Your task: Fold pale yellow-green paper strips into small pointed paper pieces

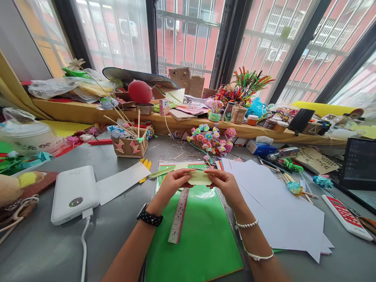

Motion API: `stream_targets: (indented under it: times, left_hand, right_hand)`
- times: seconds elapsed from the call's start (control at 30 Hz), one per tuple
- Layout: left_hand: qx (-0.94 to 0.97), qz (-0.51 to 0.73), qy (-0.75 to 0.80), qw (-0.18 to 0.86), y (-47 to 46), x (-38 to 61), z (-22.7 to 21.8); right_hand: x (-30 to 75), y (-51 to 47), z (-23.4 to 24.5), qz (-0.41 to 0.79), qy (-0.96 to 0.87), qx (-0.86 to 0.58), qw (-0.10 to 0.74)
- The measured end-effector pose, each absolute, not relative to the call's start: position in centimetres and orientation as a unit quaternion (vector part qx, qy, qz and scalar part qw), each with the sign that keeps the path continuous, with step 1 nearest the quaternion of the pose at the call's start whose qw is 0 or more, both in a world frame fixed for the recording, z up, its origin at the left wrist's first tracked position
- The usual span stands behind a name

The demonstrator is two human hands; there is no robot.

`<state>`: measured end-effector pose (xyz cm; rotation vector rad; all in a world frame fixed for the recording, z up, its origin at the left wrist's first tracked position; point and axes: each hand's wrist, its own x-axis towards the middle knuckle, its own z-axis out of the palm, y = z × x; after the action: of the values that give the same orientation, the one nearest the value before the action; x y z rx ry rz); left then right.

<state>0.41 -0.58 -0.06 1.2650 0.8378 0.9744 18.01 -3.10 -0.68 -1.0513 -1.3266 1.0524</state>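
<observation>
in the head view, we look down at a grey table (117, 243) with both our hands at its middle. our left hand (178, 180) pinches one end of a pale green paper piece (200, 178) between thumb and fingers, and our right hand (221, 182) pinches the other end in the same way, so both grips are closed on it. the paper piece spans the gap between our hands, above the far part of a green sheet (205, 239). on our left wrist we have a dark watch (149, 215); on the right, two bracelets (247, 225).

below our hands, a patterned ruler (178, 221) lies on the green sheet, slanting towards us. just beside our left hand we see a light green strip (161, 171). to the right, white paper sheets (276, 211) overlap in a loose pile, and beyond them lies a red-and-white calculator (346, 216), near a laptop (361, 166) at the edge.

to the left, a white power bank (75, 194) has a white cable (84, 243) plugged in, and a white paper strip (125, 182) reaches from beside it towards some yellow pieces (145, 169). further back we find a decorated box (131, 149) holding sticks, and a cluster of colourful flowers (205, 137). on the ledge (170, 124) beneath the windows sits a red balloon (140, 92).
</observation>
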Motion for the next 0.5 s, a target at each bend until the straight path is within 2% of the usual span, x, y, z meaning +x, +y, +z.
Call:
stream_targets:
  times: [0.5]
  left_hand:
    - [0.533, 0.403, 0.396, 0.63, -0.63, 0.84, -0.03]
  right_hand:
    - [17.97, -3.09, -0.7, 0.417, -0.585, -0.455, 0.526]
